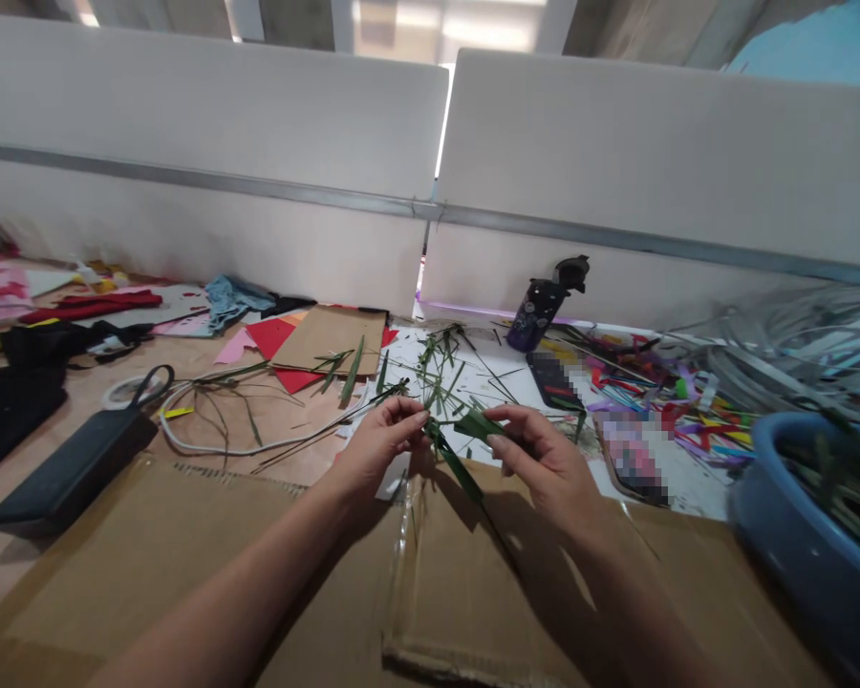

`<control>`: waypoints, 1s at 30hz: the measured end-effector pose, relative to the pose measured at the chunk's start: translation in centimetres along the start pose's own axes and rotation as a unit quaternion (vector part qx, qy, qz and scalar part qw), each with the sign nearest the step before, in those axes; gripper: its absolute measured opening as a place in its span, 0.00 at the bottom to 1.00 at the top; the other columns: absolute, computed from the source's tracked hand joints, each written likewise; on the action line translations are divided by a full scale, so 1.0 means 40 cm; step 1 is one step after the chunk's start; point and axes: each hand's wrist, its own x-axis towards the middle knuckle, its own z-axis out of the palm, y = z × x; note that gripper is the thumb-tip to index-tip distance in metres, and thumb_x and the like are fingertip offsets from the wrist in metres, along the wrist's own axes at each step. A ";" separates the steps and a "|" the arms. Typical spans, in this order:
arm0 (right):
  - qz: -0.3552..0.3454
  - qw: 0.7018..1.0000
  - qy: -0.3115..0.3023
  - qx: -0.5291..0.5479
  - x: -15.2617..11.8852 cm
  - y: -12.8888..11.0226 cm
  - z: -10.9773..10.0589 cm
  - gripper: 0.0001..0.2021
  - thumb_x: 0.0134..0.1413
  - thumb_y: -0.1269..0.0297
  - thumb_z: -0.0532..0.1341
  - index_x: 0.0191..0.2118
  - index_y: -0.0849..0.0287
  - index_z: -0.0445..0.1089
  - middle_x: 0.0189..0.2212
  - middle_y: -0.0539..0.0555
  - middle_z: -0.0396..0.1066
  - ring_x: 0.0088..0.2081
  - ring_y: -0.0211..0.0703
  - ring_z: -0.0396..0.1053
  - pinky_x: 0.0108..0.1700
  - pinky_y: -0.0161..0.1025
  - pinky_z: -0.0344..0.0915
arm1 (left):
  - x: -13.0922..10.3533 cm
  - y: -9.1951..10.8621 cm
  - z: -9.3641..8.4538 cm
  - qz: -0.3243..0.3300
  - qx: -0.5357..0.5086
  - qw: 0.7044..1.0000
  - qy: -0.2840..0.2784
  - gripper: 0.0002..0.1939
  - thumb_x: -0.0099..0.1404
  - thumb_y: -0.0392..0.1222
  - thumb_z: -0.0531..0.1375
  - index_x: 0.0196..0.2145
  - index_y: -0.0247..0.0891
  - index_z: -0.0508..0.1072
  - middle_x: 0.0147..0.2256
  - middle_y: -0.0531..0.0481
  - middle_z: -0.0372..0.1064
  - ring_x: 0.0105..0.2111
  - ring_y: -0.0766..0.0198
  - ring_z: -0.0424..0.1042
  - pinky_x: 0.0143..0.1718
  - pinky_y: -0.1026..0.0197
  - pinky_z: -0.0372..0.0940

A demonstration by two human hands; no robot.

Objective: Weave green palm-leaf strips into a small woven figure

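Note:
Both hands are raised over a flattened cardboard sheet [465, 573]. My left hand [383, 444] pinches a bunch of narrow green leaf strips [459, 468] between thumb and fingers; one long strip hangs down to the right from it. Between the thumb and fingers of my right hand [541, 454] is a broader green leaf strip [477, 425], its free end pointing towards the left hand. Whether the two pieces are joined I cannot tell. Behind the hands, cut leaf scraps [444, 368] lie scattered on white paper.
On the left lie a dark box-shaped device with a loop [78, 468] and a white cable [179, 440]. Behind stand a dark bottle [537, 311] and white panels [222, 115]. A blue tub [752, 478] with leaf pieces is at right, near a phone [634, 459] and colourful strips [709, 420].

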 end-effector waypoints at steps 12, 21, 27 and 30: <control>-0.037 0.995 0.003 -0.090 -0.031 -0.013 0.030 0.09 0.65 0.58 0.65 0.45 0.50 0.81 0.42 0.55 0.82 0.43 0.54 0.78 0.47 0.50 0.69 | -0.034 0.003 0.033 -0.035 -0.015 0.999 -0.027 0.17 0.60 0.46 0.75 0.38 0.43 0.71 0.28 0.55 0.67 0.26 0.67 0.66 0.27 0.66 0.61; -0.024 0.993 -0.005 -0.113 -0.035 -0.016 0.041 0.09 0.65 0.57 0.64 0.44 0.50 0.81 0.40 0.57 0.82 0.41 0.55 0.77 0.42 0.50 0.69 | -0.045 0.005 0.041 -0.035 -0.013 0.999 -0.009 0.16 0.59 0.45 0.75 0.38 0.43 0.72 0.31 0.54 0.66 0.29 0.66 0.67 0.28 0.65 0.64; -0.046 0.992 -0.003 -0.121 -0.042 -0.013 0.047 0.09 0.66 0.59 0.63 0.44 0.49 0.82 0.40 0.56 0.82 0.40 0.55 0.77 0.42 0.50 0.69 | -0.045 0.004 0.042 -0.029 -0.004 1.000 -0.004 0.17 0.57 0.45 0.76 0.37 0.42 0.73 0.32 0.54 0.68 0.29 0.64 0.69 0.29 0.63 0.66; -0.047 0.991 -0.010 -0.124 -0.043 -0.012 0.048 0.09 0.67 0.59 0.63 0.44 0.50 0.81 0.40 0.56 0.82 0.40 0.54 0.77 0.42 0.50 0.68 | -0.043 0.001 0.043 -0.036 -0.010 0.999 0.000 0.18 0.56 0.46 0.77 0.37 0.42 0.73 0.31 0.54 0.69 0.28 0.65 0.69 0.28 0.63 0.66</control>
